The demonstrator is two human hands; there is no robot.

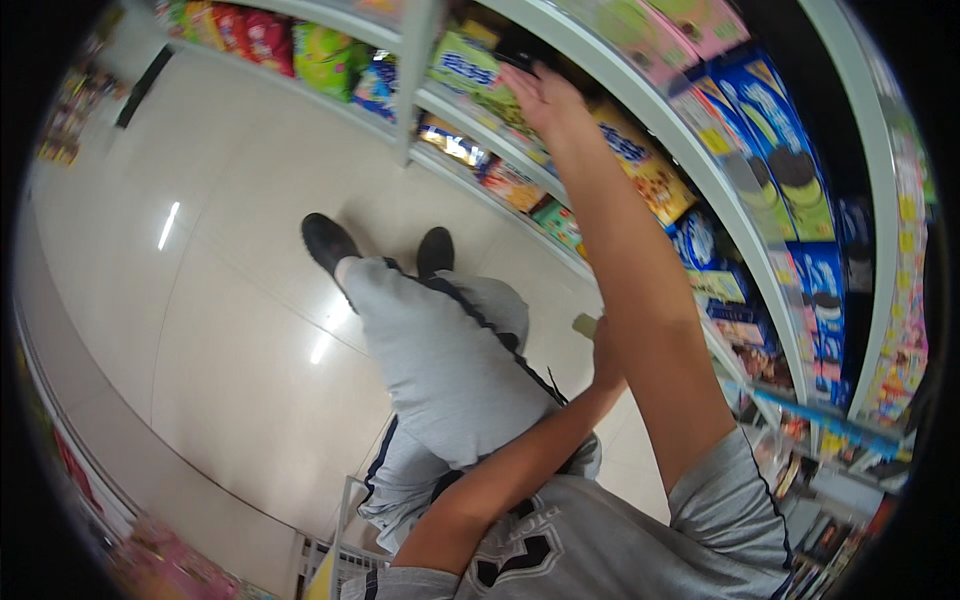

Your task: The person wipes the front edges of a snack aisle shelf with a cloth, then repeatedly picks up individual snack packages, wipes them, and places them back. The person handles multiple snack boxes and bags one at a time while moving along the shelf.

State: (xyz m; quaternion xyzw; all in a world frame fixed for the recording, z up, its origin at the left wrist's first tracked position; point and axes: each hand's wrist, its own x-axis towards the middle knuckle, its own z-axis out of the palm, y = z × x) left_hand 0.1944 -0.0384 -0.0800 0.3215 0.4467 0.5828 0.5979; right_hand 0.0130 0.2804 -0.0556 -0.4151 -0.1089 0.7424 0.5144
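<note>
At the far left, the pale floor (240, 270) runs back past a black bar (145, 87) lying on it. Red bags (265, 42) and a green bag (327, 62) line the low shelf at the top. Below them, both shoes (330, 240) stand on the floor, toes toward the shelving, and the trousers (450, 390) fill the middle.

Right of the shelf's upright post (406, 90), a green pack (463, 66) lies on a raised shelf. The right hand (545, 100) is stretched up to its right end, palm partly showing. Whether that grip has closed on the pack or only rests against it, I cannot tell. A dark shape (518, 50) just beyond the fingers is too unclear to name.

Lower and further right, the left hand (606, 358) is partly behind the right forearm. Its grip looks clenched around a small tan piece (585, 324), whose end sticks out over the floor.

Beyond the right arm lie a yellow pack (645, 165) and, on the shelf above, tall blue packs (770, 130).

The step in hand looks like reaching in and handling the green pack. Next, I judge, the right hand needs a sure hold at the pack's end, clear of the shelf edge above, with the tan piece kept out of the way.
</note>
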